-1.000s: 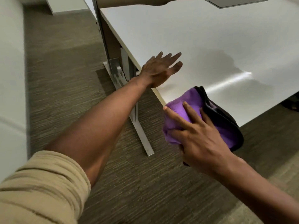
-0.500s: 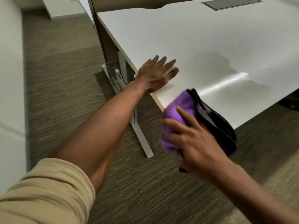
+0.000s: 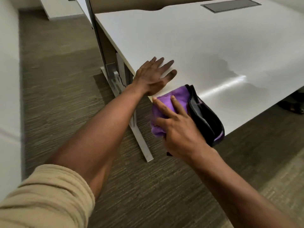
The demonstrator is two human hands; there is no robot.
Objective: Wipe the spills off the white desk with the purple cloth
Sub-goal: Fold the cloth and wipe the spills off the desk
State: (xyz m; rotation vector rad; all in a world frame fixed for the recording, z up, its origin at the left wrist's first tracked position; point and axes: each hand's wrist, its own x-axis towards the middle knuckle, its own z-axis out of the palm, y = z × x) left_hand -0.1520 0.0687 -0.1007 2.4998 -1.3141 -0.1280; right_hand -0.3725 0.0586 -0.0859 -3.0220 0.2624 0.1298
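Observation:
The white desk (image 3: pixel 189 38) fills the upper right of the head view. A faint wet streak (image 3: pixel 225 86) shines across its near part. My right hand (image 3: pixel 177 127) grips the folded purple cloth (image 3: pixel 167 100), which has a black edge, and holds it at the desk's near left corner. My left hand (image 3: pixel 154 76) lies flat on the desk edge just left of the cloth, fingers spread and holding nothing.
A grey cable hatch (image 3: pixel 230 4) is set into the far desk top. The metal desk leg and foot (image 3: pixel 139 137) stand below the corner on brown carpet (image 3: pixel 62 89). A white wall (image 3: pixel 8 79) runs along the left. A dark shoe (image 3: pixel 294 107) shows under the desk at right.
My left hand has come down flat onto the desk edge. My right hand has carried the cloth slightly up and left, close to the left hand.

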